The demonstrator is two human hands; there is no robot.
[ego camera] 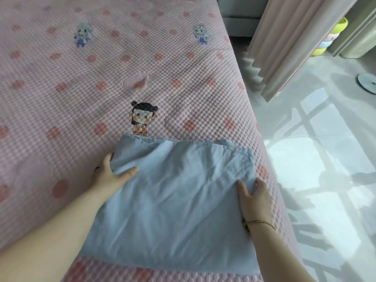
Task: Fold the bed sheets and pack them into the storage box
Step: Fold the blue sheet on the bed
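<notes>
Folded blue sheet [179, 192] on bed [81, 88], near bed's right edge, between hands, long axis running away from person. Left hand [114, 176] pinches sheet's left edge, right hand [256, 200] its right edge. Storage box unseen.

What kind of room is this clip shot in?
Most likely a home bedroom: a pink bubble-textured bed cover with cartoon prints, pale pink pleated curtains beside it, a glossy tiled floor, and a folded light-blue sheet lying on the cover.
</notes>
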